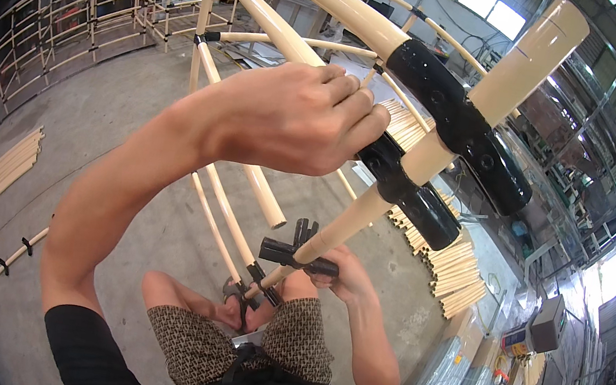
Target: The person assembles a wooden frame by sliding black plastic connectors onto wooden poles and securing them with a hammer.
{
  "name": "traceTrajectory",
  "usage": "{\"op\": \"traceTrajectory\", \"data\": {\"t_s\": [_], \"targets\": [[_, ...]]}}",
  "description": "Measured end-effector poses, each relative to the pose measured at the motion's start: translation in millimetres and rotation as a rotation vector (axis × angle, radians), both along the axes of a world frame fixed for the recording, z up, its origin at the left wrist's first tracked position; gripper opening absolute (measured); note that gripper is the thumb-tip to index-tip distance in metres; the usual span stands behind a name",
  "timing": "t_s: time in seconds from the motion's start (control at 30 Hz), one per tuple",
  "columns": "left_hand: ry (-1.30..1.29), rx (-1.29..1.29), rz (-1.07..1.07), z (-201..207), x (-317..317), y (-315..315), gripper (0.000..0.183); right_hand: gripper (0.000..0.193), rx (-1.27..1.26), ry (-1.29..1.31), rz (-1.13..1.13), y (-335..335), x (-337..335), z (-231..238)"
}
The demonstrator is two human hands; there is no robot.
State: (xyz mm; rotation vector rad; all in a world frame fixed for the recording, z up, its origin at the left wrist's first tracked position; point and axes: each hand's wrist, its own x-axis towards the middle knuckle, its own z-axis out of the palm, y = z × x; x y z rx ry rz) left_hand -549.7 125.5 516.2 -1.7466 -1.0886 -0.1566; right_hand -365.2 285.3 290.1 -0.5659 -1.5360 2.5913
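Note:
A cream upright pipe [339,224] slants through the middle, carrying several black pipe joints. My left hand [307,117] is closed over the place where a cream crosswise pipe [269,18] meets the second black joint [384,156]; the fingers hide the meeting point. Above it, the top black joint [459,123] has a pipe in its far side, and its near end is bare. Lower down, my right hand [347,274] is closed around a black joint [290,254] on the upright, its fingers partly hidden behind. Close to that joint, a pipe's free end [273,217] hangs apart from it.
Assembled pipe racks [74,10] stand at the far left. Loose cut pipes [457,280] lie in rows on the right, with a smaller group [15,161] on the left floor. A pipe with joints [10,265] lies at lower left. A bucket [528,338] stands at right.

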Motion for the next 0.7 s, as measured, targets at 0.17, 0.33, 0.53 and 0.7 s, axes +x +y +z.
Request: {"op": "traceTrajectory", "data": {"t_s": [0.17,0.33,0.53,0.7], "targets": [[-0.184,0.171,-0.200,-20.0,1.4,9.3,0.054,0.023,0.012,-0.005,0.004,2.5,3.6,-1.6],[-0.403,0.238,-0.280,-36.8,-8.5,21.0,0.053,0.022,-0.022,-0.027,-0.058,-12.6,3.0,4.2],[-0.441,0.204,-0.257,-30.4,-5.6,20.7,0.057,0.024,-0.020,0.017,-0.088,-15.3,5.4,-1.0],[-0.422,0.156,-0.203,-24.6,4.4,17.4,0.054,0.021,-0.016,-0.003,-0.208,-24.3,11.1,-3.6]]}}
